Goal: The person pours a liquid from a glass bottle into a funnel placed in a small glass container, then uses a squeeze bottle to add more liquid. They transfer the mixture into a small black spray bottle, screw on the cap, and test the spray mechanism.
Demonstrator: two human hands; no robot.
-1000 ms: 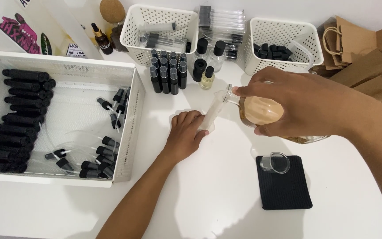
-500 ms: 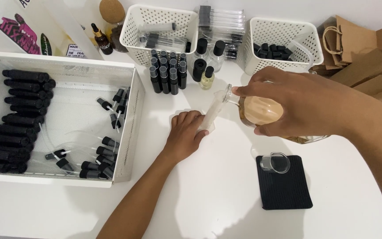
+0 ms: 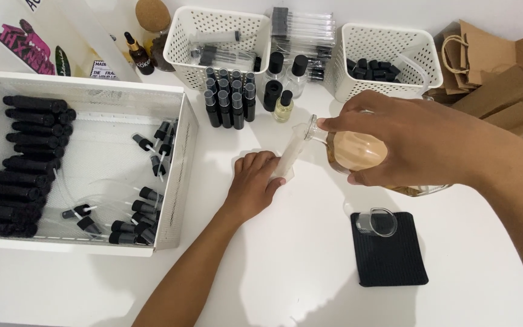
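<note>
My right hand [image 3: 416, 142] grips a round glass flask [image 3: 358, 151] of amber liquid, tipped to the left. Its neck rests at the mouth of a clear plastic tube [image 3: 290, 156]. My left hand [image 3: 253, 181] holds that tube upright on the white table [image 3: 286, 266]. Behind the tube stand several small dark vials [image 3: 231, 103] with black caps and a small bottle of yellow liquid [image 3: 284, 108].
A white tray [image 3: 171, 200] at the left holds black tubes and loose spray pumps. Two white perforated baskets [image 3: 213, 27] [image 3: 394, 42] stand at the back. A small glass beaker [image 3: 379, 223] lies on a black mat [image 3: 391, 254]. Brown paper bags [image 3: 497, 79] sit at the right.
</note>
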